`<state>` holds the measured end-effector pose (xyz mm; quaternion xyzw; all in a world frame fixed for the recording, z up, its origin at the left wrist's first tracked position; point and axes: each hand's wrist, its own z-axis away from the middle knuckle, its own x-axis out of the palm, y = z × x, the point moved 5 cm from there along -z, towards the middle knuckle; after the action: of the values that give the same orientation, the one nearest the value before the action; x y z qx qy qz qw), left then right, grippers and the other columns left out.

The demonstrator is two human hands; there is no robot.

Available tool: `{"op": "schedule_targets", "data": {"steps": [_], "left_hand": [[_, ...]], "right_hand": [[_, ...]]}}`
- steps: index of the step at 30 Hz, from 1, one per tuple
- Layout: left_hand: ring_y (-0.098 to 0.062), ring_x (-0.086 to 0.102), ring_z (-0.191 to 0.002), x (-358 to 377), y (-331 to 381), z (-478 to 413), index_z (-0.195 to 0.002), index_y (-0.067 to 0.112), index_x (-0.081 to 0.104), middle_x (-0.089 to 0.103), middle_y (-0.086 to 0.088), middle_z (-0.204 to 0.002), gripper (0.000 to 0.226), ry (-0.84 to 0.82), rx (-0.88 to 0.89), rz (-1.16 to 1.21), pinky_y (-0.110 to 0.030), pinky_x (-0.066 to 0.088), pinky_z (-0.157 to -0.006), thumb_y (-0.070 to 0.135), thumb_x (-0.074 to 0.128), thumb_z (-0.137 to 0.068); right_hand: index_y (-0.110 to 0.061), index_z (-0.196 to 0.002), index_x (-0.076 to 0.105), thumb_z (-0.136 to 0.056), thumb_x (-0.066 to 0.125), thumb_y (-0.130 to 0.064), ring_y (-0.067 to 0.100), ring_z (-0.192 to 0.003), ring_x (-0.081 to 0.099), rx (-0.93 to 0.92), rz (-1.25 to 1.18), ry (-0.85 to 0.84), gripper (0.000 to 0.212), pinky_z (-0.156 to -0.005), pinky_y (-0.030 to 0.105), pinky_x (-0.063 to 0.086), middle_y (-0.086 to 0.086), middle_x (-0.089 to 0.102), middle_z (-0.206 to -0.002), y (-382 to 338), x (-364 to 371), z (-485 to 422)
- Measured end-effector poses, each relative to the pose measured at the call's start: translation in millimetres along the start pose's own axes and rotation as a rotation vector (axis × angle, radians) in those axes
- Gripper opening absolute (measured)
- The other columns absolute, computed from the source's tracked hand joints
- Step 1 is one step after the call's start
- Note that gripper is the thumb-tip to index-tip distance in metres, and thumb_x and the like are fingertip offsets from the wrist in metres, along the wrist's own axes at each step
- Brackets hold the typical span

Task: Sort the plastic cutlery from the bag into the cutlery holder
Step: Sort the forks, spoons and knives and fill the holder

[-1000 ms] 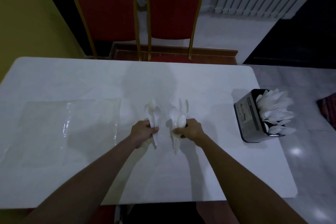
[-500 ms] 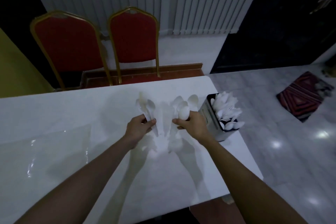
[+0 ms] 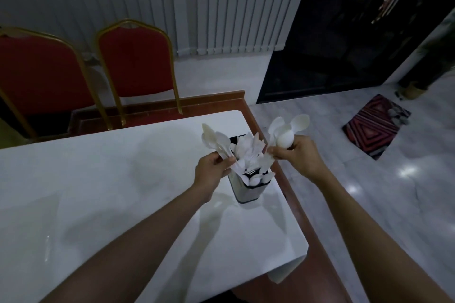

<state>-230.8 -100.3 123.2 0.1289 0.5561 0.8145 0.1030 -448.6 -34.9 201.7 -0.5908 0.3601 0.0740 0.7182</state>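
Note:
A dark, metal-sided cutlery holder [image 3: 246, 192] stands near the right end of the white table [image 3: 123, 179], full of white plastic cutlery [image 3: 248, 152]. My left hand [image 3: 211, 172] is just left of the holder, shut on a small bunch of white knives and spoons [image 3: 216, 142] that fans upward. Just right of the holder and past the table's edge, my right hand [image 3: 300, 157] grips a bunch of white plastic spoons [image 3: 285, 133], bowls up. The clear plastic bag [image 3: 46, 236] lies flat at the table's left, barely visible.
Two red chairs with gold frames [image 3: 138, 66] stand behind the table. The table's right edge and corner [image 3: 302, 248] are close to the holder. A patterned rug [image 3: 376, 125] lies on the tiled floor to the right.
Both hands carried their bunches of cutlery rightward from the table's middle to either side of the holder. My view turned right, so the holder is now central.

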Motion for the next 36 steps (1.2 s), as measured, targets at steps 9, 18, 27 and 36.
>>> {"op": "schedule_targets", "data": {"steps": [9, 18, 27, 36], "left_hand": [[-0.014, 0.071, -0.078, 16.2, -9.9, 1.1, -0.091, 0.018, 0.073, 0.074, -0.003, -0.084, 0.01, 0.148, 0.1, -0.16, -0.03, 0.057, -0.083, 0.024, 0.07, -0.084], [-0.01, 0.071, -0.078, 17.2, -15.1, 7.3, -0.099, 0.003, 0.069, 0.074, -0.01, -0.094, 0.017, 0.109, 0.103, -0.111, -0.02, 0.057, -0.077, 0.013, 0.069, -0.085], [-0.019, 0.071, -0.082, 33.6, -26.6, 9.1, -0.084, 0.014, 0.069, 0.074, -0.002, -0.084, 0.024, 0.081, 0.067, -0.303, -0.042, 0.056, -0.084, 0.037, 0.074, -0.077], [-0.017, 0.064, -0.083, 49.5, -22.9, 17.9, -0.08, 0.021, 0.065, 0.067, 0.002, -0.084, 0.007, 0.079, 0.188, -0.415, -0.018, 0.045, -0.07, 0.019, 0.072, -0.082]], "right_hand": [[-0.001, -0.06, 0.061, -0.071, 0.082, -0.033, 0.004, -0.048, 0.044, -0.033, 0.098, -0.146, 0.041, -0.046, 0.025, 0.037, 0.008, 0.056, -0.054, 51.4, 39.5, -9.6], [-0.006, -0.06, 0.064, -0.065, 0.078, -0.05, 0.018, -0.052, 0.057, -0.124, 0.245, -0.226, 0.047, -0.051, 0.035, 0.046, 0.01, 0.062, -0.057, 57.9, 48.2, -13.8], [-0.008, -0.075, 0.067, -0.067, 0.084, -0.031, 0.011, -0.064, 0.061, -0.134, 0.318, -0.316, 0.029, -0.057, 0.028, 0.049, 0.003, 0.068, -0.071, 39.2, 46.4, -7.1], [-0.019, -0.101, 0.07, -0.07, 0.084, -0.027, 0.006, -0.08, 0.063, -0.149, 0.12, -0.291, 0.035, -0.064, 0.011, 0.049, -0.008, 0.07, -0.089, 39.0, 32.9, 7.7]]}}
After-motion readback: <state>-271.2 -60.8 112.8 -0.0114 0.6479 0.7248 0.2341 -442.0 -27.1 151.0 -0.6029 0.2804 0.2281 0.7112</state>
